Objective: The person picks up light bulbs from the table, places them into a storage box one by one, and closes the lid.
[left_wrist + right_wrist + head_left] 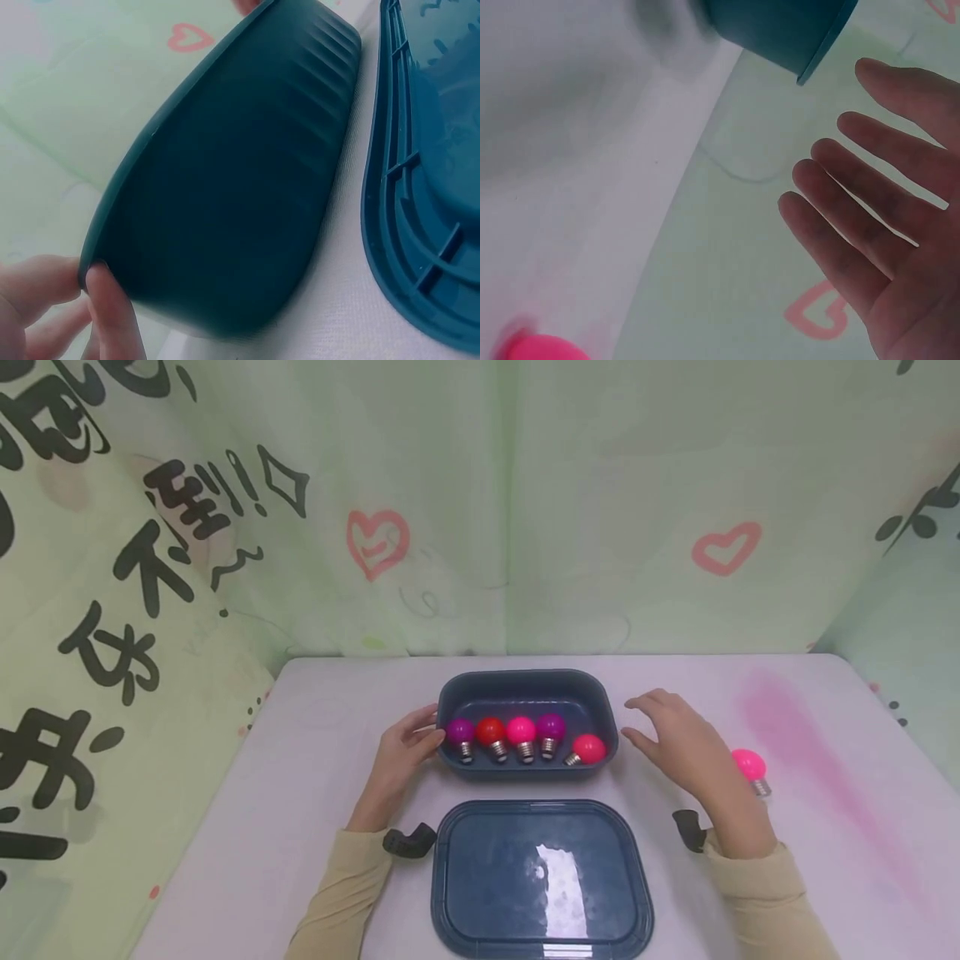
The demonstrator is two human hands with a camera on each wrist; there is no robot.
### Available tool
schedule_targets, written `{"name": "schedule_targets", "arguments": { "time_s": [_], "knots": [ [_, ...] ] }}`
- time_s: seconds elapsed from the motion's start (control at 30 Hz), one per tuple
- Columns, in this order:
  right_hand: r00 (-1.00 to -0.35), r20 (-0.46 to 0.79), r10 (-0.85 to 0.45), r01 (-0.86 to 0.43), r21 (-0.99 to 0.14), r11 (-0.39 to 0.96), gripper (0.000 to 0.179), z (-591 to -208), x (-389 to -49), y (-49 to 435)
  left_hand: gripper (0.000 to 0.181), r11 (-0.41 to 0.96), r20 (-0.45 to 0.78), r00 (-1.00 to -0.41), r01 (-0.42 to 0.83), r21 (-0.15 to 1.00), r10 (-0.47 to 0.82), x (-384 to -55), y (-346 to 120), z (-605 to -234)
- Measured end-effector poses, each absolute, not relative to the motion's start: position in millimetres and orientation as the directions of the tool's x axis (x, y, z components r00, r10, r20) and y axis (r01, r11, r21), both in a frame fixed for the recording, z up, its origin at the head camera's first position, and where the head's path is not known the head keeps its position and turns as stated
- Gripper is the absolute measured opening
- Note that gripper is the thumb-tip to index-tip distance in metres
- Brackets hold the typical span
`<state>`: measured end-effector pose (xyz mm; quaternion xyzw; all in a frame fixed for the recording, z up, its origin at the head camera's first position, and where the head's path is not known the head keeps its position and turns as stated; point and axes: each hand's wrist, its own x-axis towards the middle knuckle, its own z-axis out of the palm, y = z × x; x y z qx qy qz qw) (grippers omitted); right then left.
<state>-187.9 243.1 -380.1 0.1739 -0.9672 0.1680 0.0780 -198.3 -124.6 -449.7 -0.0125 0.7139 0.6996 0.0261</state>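
Note:
A dark blue plastic box (525,687) holds several light bulbs, base ends mostly toward me. Along its near side lie a purple bulb (460,732), a red bulb (491,732), a pink bulb (521,730) and another purple bulb (551,727); a reddish-pink bulb (589,748) lies tilted in the right corner. My left hand (401,752) pinches the box's left rim between thumb and fingers, as the left wrist view shows. Just off the right end, my right hand (678,743) has spread fingers and holds nothing. Beside the right wrist, another pink bulb (748,765) lies on the table.
A blue lid (487,877) lies on the white table (225,860) in front of the box, between my forearms. Behind the table hangs a pale green curtain (585,485) with drawn hearts. A faint pink stain (802,743) marks the table's right side.

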Motion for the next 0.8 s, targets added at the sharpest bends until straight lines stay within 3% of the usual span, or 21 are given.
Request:
{"name": "schedule_targets", "arguments": {
  "time_s": [0.3, 0.8],
  "knots": [
    [-0.923, 0.249, -0.294, -0.36, -0.284, 0.889, 0.036, -389.3, -181.5, 274.7, 0.049, 0.015, -0.048, -0.998, -0.048, 0.999, 0.028, -199.3, -125.7, -451.2],
    [-0.951, 0.116, -0.287, -0.308, -0.282, 0.909, 0.038, -407.7, -170.0, 323.8, 0.049, 0.03, -0.051, -0.999, -0.051, 0.998, 0.014, -197.6, -124.0, -449.9]
  ]
}}
